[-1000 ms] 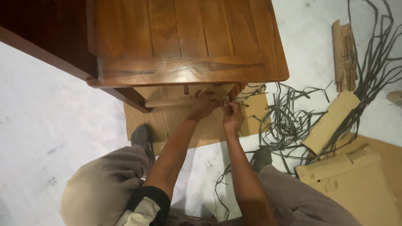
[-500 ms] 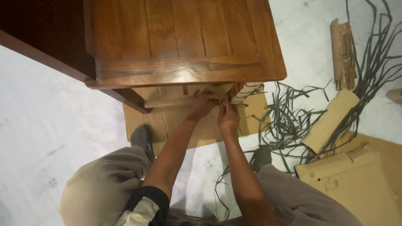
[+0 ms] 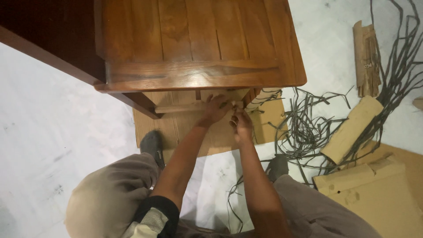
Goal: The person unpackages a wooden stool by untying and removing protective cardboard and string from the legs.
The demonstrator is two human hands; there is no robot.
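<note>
Crouched at the edge of the wooden table (image 3: 194,44), both hands working just under its overhang. My left hand (image 3: 217,110) is curled over the pale crossbar (image 3: 176,108) that runs btw the legs, fingers bent around smth at the bar's right end; can't tell exactly what's pinched, too small and shaded. My right hand (image 3: 241,125) sits just beside it, fingers closed in a pinch on what looks like a thin dark strap end, tho the view doesn't show it clearly. The bar itself is right below the tabletop lip, above the flat cardboard sheet (image 3: 211,136) on the floor. Risks as I judge them: the tabletop edge is close above my knuckles, so a sudden slip if the strap gives way could bang them into the wood. The loose strapping (image 3: 308,128) piled near my right knee is a tangle, easy to catch a foot in when I shift. Cardboard on smooth floor (image 3: 53,114) could slide under my weight. Also working half blind w/ the overhang shading the spot, so I could grab the wrong bit.
</note>
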